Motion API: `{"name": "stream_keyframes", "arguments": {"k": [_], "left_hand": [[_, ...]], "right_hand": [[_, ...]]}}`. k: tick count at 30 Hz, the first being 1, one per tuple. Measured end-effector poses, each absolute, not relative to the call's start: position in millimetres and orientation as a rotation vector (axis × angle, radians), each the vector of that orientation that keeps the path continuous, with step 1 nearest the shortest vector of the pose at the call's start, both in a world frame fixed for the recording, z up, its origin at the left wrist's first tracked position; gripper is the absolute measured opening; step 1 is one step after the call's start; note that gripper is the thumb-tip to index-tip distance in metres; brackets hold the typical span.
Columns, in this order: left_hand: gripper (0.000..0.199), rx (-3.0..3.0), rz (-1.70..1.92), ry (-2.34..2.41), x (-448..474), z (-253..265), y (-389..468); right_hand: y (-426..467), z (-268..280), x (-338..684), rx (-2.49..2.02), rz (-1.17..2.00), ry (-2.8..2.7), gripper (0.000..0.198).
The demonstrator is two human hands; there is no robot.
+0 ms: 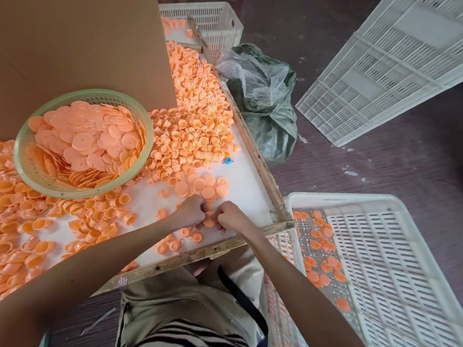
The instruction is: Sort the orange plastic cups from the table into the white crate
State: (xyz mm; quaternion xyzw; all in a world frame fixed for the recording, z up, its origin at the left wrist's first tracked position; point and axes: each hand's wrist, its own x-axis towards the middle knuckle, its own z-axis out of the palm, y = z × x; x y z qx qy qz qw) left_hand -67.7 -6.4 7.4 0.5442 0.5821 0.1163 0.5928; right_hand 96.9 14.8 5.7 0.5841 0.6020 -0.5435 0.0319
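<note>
Left hand [190, 212] and right hand [230, 217], fingers curled, pinch unclear, flank a round orange plastic piece [209, 220]; fumbling could flick it over the white table's [253, 184] near edge.

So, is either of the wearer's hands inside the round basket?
No, the left hand and right hand are close together near the wooden edge, away from the round basket.

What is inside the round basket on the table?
The round basket holds a heap of flat orange discs, overlapping at many angles. The discs deeper in the heap and the basket's bottom are covered, so what lies there cannot be seen.
</note>
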Motion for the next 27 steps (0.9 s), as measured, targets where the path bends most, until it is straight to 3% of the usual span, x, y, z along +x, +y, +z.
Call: {"name": "stream_keyframes", "arguments": {"k": [3,7,10,14,21,23,27], "left_hand": [[0.014,1.256,0.322,1.371,-67,4,-10],[0.012,1.404,0.444,1.471,-63,9,-24],[0.005,1.554,0.530,1.495,-60,18,-33],[0.030,1.762,0.698,1.589,-62,25,-31],[0.027,2.121,0.528,1.734,-75,6,4],[0.022,2.064,0.627,1.694,-75,5,8],[0.014,1.832,0.874,1.506,-74,21,-7]], "right_hand": [[8,7,96,1.867,-1.690,1.869,0.008],[-10,14,90,2.024,-1.396,2.037,0.002],[-25,22,96,2.103,-1.217,2.270,0.011],[-52,43,150,2.360,-1.152,2.474,0.022],[-108,58,288,3.008,-0.645,1.908,0.041],[-117,54,291,3.050,-0.722,1.939,0.043],[-114,50,236,2.904,-1.175,2.248,0.040]]}}
